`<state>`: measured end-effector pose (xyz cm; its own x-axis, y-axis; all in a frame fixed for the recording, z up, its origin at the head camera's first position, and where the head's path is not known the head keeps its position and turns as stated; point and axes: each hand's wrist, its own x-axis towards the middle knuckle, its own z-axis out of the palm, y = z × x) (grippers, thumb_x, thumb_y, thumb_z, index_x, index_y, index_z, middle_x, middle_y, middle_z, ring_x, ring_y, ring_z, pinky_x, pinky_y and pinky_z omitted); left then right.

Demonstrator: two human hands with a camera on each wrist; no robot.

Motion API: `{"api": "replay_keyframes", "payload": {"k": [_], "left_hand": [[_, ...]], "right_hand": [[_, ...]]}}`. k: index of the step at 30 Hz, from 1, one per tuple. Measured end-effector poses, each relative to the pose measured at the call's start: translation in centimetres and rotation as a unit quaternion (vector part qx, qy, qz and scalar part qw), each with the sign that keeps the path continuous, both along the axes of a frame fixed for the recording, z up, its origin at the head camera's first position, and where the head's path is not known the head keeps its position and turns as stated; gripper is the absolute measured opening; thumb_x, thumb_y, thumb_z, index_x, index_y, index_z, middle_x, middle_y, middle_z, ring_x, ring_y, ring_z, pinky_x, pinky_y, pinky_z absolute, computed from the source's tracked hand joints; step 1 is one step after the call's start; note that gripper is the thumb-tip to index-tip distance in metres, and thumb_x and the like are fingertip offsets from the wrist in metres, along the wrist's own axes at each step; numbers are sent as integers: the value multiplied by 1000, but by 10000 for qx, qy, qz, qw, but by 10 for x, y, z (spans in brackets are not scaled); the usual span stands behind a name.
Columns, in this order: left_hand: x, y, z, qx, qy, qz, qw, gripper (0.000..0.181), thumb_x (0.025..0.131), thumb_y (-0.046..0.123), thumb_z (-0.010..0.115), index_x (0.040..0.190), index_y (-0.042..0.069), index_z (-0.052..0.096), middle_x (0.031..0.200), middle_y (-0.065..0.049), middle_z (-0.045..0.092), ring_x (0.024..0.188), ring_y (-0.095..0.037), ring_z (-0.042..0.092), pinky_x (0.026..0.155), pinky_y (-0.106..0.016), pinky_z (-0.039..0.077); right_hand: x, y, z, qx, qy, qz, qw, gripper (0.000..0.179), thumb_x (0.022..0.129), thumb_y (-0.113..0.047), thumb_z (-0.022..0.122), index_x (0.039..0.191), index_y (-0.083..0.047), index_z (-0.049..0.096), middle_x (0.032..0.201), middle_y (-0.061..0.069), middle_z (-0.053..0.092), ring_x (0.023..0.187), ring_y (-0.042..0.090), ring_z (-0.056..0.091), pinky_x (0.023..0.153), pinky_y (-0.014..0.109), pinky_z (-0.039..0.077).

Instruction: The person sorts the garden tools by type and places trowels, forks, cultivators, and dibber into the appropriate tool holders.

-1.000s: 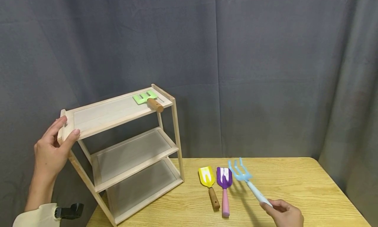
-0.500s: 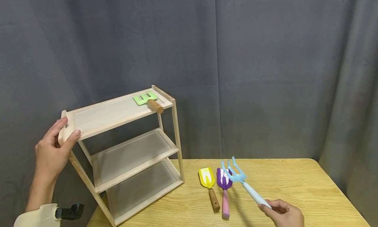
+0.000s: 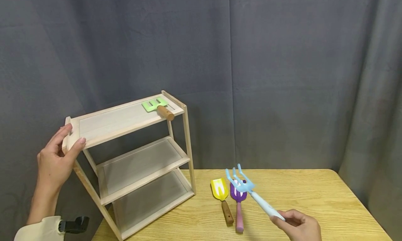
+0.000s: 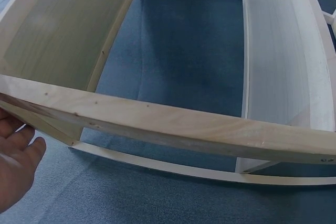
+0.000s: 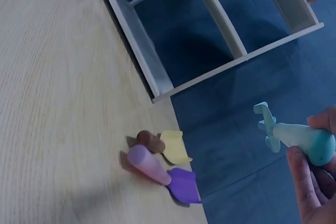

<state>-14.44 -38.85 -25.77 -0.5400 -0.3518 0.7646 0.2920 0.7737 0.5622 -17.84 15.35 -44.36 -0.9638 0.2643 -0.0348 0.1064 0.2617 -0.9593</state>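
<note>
Head view: I have the right hand pinching the light-blue three-tined fork by its handle above the worktop, tines toward its back edge; I'd hold them clear of the pink-handled purple scoop; the left hand, gripping the pale wooden rack's top left end, should steady it.

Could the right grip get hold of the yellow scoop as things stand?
Probably not until it's emptied: the right grip holds the blue fork. Otherwise the way looks free; the yellow scoop lies on the table, its brown handle uncovered in the head view.
</note>
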Motion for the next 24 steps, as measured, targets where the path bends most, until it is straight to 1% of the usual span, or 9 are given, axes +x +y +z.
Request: {"api": "replay_keyframes", "payload": {"k": [7, 12, 22, 24], "left_hand": [[-1, 0, 0, -2, 46, 9, 10000, 50, 78, 14, 67, 125, 10, 53, 129, 2, 47, 119, -3, 37, 91, -14, 31], [-1, 1, 0, 10, 12, 24, 10000, 50, 78, 15, 67, 125, 10, 52, 129, 2, 47, 119, -3, 37, 91, -13, 31], [0, 1, 1, 21, -27, 54, 10000, 50, 78, 15, 67, 126, 11, 52, 130, 3, 47, 118, -3, 38, 89, -11, 32], [0, 1, 1, 23, -4, 29, 10000, 50, 78, 15, 67, 126, 11, 52, 130, 2, 47, 118, -4, 38, 89, -11, 32]], "right_hand": [[5, -7, 12, -56, 106, 270, 9996, 43, 58, -34, 82, 84, -1, 69, 79, 9, 66, 68, 17, 62, 58, 26, 49], [8, -12, 19, -196, 185, 356, 9990, 39, 58, -28, 82, 82, -1, 69, 79, 9, 66, 67, 17, 62, 59, 26, 49], [15, -25, 34, -382, 547, 625, 9958, 30, 59, -19, 82, 78, 0, 69, 78, 11, 66, 64, 21, 62, 58, 28, 50], [17, -28, 37, -492, 659, 693, 9942, 28, 59, -16, 82, 77, 1, 68, 77, 12, 65, 63, 22, 62, 58, 29, 50]]}}
